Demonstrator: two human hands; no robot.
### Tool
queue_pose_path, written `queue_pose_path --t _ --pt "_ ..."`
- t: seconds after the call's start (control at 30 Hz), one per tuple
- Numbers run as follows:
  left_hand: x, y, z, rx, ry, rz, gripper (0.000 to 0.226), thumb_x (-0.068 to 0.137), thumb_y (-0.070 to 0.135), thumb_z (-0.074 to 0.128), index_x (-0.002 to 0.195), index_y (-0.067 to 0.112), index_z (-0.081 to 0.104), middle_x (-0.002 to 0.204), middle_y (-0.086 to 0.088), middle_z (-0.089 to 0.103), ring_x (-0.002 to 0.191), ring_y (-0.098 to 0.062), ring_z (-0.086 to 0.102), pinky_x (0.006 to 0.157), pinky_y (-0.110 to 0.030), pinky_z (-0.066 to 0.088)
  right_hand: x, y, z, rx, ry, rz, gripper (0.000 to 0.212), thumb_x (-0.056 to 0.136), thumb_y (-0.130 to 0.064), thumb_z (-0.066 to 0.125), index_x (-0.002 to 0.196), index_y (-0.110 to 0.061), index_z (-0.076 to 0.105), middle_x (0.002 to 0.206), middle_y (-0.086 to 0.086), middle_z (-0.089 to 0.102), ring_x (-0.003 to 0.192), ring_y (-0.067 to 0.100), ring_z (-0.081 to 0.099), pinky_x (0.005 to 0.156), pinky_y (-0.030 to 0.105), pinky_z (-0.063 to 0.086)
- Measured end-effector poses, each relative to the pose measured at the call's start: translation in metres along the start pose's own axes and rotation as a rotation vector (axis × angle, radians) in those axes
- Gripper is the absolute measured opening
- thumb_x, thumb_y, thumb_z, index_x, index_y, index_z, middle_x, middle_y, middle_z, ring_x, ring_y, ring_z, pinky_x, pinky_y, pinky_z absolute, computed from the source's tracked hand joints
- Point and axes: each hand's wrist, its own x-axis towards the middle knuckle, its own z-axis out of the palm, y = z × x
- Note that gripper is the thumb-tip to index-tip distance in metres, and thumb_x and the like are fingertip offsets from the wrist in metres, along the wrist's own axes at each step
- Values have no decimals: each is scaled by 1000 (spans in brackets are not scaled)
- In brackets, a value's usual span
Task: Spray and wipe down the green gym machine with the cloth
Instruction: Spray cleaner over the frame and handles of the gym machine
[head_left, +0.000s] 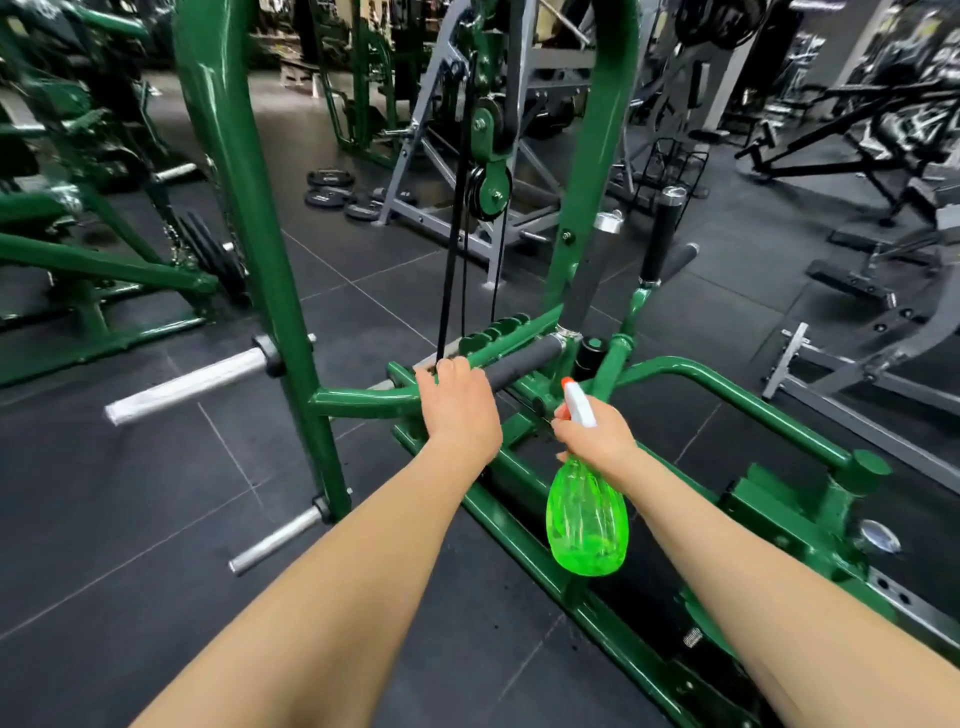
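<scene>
Green spray bottle (587, 519) clutched in right hand (597, 441), nozzle aimed at frame. Left hand (460, 402) curled over green machine bar (363, 402) by foam handle (524, 361). Cloth nowhere visible. Looks like spraying stage; needs trigger squeeze, then wiping.

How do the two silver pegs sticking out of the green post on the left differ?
The upper peg looks thicker and longer; the lower peg looks slimmer and shorter. The upper peg sits higher on the green post, the lower peg near the floor. Both are bare silver metal, empty of plates and pointing the same way.
</scene>
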Motion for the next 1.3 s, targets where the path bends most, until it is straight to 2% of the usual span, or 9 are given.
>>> queue_pose_path --t 0.13,0.23,0.33,0.43,0.63,0.8,0.93,1.07,1.3 --pt "25 1 4 -35 -70 126 77 89 28 50 153 10 10 159 -14 8 148 -30 -2 116 -57 9 8 -11 -5 -12 43 67 4 86 -4 54 87 -5 58 77 4 54 60 16 56 74 45 59" --pt "46 4 1 -59 -112 212 78 91 25 48 153 9 4 161 -10 2 149 -26 -8 117 -59 6 14 -18 -10 7 16 99 5 85 -2 56 84 -6 57 79 6 54 67 19 55 72 42 59" --pt "63 7 -2 -90 -165 295 71 92 20 46 152 5 10 159 -10 11 149 -24 3 117 -56 11 21 -25 -12 24 65 109 7 86 -2 56 90 -7 59 86 7 56 70 20 57 72 39 59" --pt "73 7 -6 -144 -189 335 55 91 14 49 142 5 31 142 -12 42 136 -28 34 112 -48 28 34 -36 -16 27 190 85 10 87 -3 53 94 -9 59 92 9 60 64 20 60 77 44 58" --pt "80 1 -15 -69 -109 453 30 89 7 54 119 11 56 118 -6 62 109 -26 60 81 -31 42 59 -64 -23 -37 437 -6 10 81 -7 55 87 -12 60 77 4 62 73 30 66 76 51 56" --pt "87 -6 -18 -126 -120 485 23 89 5 55 110 12 61 109 -5 64 100 -24 63 70 -28 40 65 -76 -21 -135 383 33 7 79 -6 56 81 -12 60 71 1 60 69 28 66 74 49 57" --pt "89 -9 -18 -173 -138 496 26 89 4 55 113 12 61 112 -5 64 104 -25 62 71 -29 42 55 -69 -11 -159 254 122 6 85 -5 57 89 -6 61 84 7 60 66 28 65 74 44 58" --pt "88 -12 -17 -208 -142 499 27 89 4 55 115 10 61 115 -7 63 107 -26 61 73 -29 43 47 -55 -2 -200 240 142 7 81 -3 56 77 -9 58 78 10 58 68 26 57 72 45 56" --pt "85 -12 -14 -186 -150 491 29 89 3 56 117 9 58 116 -8 61 106 -25 60 71 -29 41 36 -38 -3 -104 230 240 7 85 -5 56 82 -12 57 89 9 59 66 27 65 56 27 54"
